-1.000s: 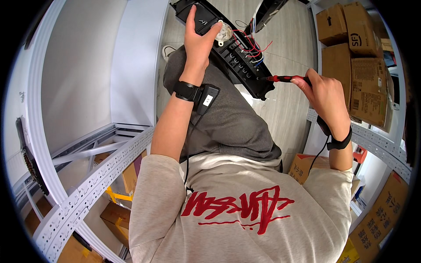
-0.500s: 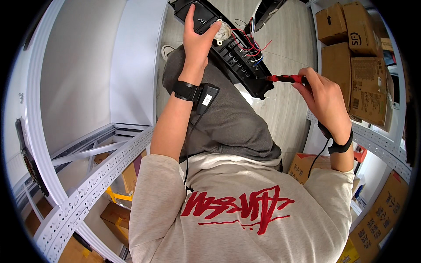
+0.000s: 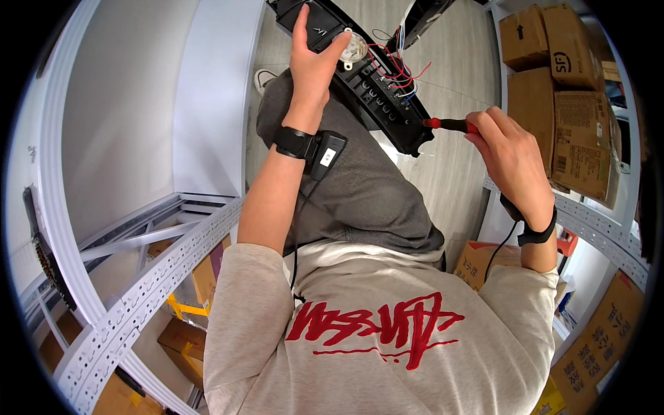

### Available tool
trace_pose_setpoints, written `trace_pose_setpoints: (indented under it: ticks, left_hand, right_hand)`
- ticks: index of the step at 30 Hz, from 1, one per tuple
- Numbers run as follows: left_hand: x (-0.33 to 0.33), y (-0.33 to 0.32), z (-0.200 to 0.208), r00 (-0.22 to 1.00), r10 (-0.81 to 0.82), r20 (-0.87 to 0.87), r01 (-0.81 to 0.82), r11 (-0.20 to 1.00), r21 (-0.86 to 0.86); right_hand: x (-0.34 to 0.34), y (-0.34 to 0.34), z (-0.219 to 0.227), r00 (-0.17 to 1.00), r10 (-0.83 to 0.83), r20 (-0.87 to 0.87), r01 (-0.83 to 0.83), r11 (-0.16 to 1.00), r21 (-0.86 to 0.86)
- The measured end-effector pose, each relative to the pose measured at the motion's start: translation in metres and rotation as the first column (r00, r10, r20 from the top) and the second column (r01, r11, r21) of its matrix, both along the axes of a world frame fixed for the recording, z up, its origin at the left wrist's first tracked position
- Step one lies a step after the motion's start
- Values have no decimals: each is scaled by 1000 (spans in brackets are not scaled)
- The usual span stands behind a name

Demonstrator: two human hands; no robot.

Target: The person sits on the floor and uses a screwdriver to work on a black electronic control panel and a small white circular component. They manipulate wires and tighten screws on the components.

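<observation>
A long black plastic housing (image 3: 409, 131) lies slanted across my raised leg, its open inner side facing up. My left hand (image 3: 311, 72) is closed round its far left part, thumb by a round clear part (image 3: 355, 47) with pale mounting tabs. Red, white and blue wires (image 3: 401, 69) rise from the housing's far edge, past a row of curved fittings. With the fingertips of my right hand (image 3: 510, 149) I grip a screwdriver (image 3: 453, 125) with a red and black handle. It lies nearly level, its red end at the housing's near right corner; the tip cannot be made out.
Another black part (image 3: 422, 24) with wires stands beyond the housing. Cardboard boxes (image 3: 581, 131) are stacked on the right-hand shelf. A perforated white shelf beam (image 3: 159, 294) runs along my left, and a cable (image 3: 296, 235) hangs from my left wrist device.
My right fingers have shifted their grip on the screwdriver handle and lie slightly further right, showing more of its black part. My left hand and the housing have barely moved.
</observation>
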State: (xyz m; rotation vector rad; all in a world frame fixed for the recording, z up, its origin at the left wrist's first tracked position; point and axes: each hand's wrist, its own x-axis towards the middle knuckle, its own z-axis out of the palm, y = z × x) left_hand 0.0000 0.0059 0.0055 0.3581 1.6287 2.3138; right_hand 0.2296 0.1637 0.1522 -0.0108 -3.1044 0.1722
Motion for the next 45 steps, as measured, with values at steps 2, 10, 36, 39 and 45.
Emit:
trace_pose_setpoints:
  ticks: [2, 10, 36, 39, 45]
  left_hand:
    - [0, 0, -1, 1000, -1, -11, 1, 1000, -7]
    - [-1, 1, -3, 1000, 4, -28, -4, 1000, -8]
    - [-1, 0, -3, 1000, -2, -14, 2, 1000, -10]
    - [-2, 0, -4, 1000, 0, -28, -1, 1000, -17]
    - [-1, 0, -2, 1000, -12, -2, 12, 1000, -12]
  right_hand:
    - [0, 0, -1, 999, -35, -16, 34, 997, -66]
    - [2, 1, -8, 975, -221, 11, 221, 975, 9]
    - [-2, -5, -7, 996, 4, -93, -15, 993, -120]
    - [-3, -4, -8, 995, -13, -98, -5, 983, -183]
    - [3, -2, -20, 983, -184, 4, 184, 981, -59]
